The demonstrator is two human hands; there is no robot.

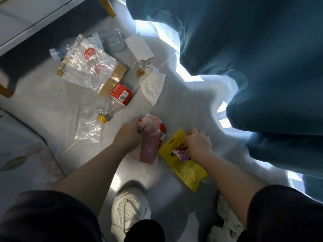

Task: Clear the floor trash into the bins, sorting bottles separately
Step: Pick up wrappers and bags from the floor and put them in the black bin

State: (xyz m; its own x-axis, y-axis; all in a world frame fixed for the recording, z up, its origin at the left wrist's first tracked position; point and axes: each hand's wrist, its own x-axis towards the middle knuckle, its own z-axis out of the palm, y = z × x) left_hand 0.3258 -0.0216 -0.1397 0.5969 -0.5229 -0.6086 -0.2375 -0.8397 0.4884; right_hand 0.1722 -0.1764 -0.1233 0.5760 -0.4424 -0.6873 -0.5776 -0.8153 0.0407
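Far left of left grip point(129, 135): clear bag point(88, 126) flat on floor point(43, 105).
Up-left of left grip: large clear wrapper point(89, 67) lying over a pale bottle point(57, 53).
Just above left grip: red-label bottle point(120, 96) on its side, yellow cap toward the grip.
Left grip: fingers curled round a pink-red packet point(152, 142), which lies to its right.
Above, between the grips: tissue point(153, 86).
Below, between them: shoe point(127, 210).
Just left of right grip point(199, 144): yellow pouch point(185, 168), beside the packet.
Right grip: fingers curled, purple scrap point(182, 155) pinched at the thumb, fingertips at the pouch's top edge.
Right of right grip: teal curtain point(253, 67).
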